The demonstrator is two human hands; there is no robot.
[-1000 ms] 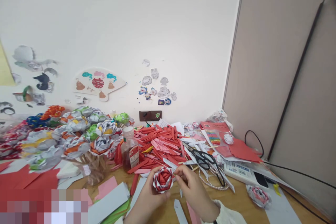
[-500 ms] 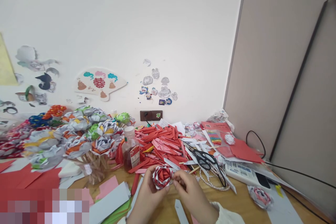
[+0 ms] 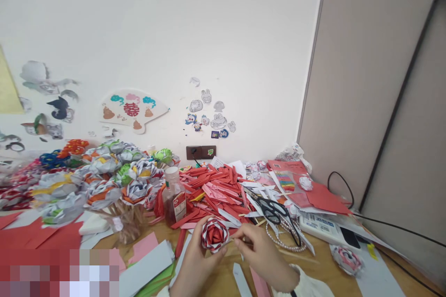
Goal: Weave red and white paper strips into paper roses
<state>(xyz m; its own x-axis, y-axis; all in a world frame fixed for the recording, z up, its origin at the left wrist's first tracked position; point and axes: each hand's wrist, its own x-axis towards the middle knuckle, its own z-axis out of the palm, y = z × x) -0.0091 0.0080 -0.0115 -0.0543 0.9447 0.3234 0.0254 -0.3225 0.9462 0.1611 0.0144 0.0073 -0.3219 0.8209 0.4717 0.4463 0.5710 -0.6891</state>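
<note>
My left hand (image 3: pixel 199 253) is closed round a red and white folded-paper flower (image 3: pixel 215 235), its layered face turned towards me. My right hand (image 3: pixel 259 250) is just to the right of the flower, thumb and forefinger pinched together. Between them is what looks like a thin pale stick (image 3: pixel 296 256), blurred, running from near the flower's edge out past the hand to the right. Whether the stick touches the flower I cannot tell. Below the hands lie a white paper strip (image 3: pixel 241 280) and a pink one (image 3: pixel 258 283).
Behind the hands is a heap of folded red strips (image 3: pixel 212 185) beside a glass bottle (image 3: pixel 174 197). Black scissors (image 3: pixel 273 209) and a pearl string (image 3: pixel 282 241) lie to the right. Finished paper flowers (image 3: pixel 104 167) crowd the left; another flower (image 3: pixel 346 260) sits far right.
My right hand has shifted slightly right and down, away from the flower, with its fingers pinched. My left hand has barely moved, and the flower is tilted a little differently.
</note>
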